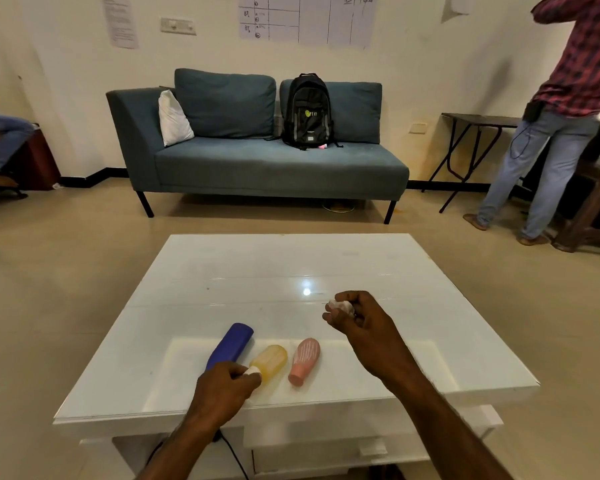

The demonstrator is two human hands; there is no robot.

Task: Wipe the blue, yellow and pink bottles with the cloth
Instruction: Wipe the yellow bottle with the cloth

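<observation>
Three bottles lie side by side near the front of the white table: a blue bottle on the left, a yellow bottle in the middle, a pink bottle on the right. My left hand pinches the white cap end of the yellow bottle. My right hand hovers above the table to the right of the pink bottle, closed on a small crumpled white cloth.
A teal sofa with a black backpack stands beyond the table. A person in a plaid shirt stands at the right by a folding table. Another person's legs show at far left.
</observation>
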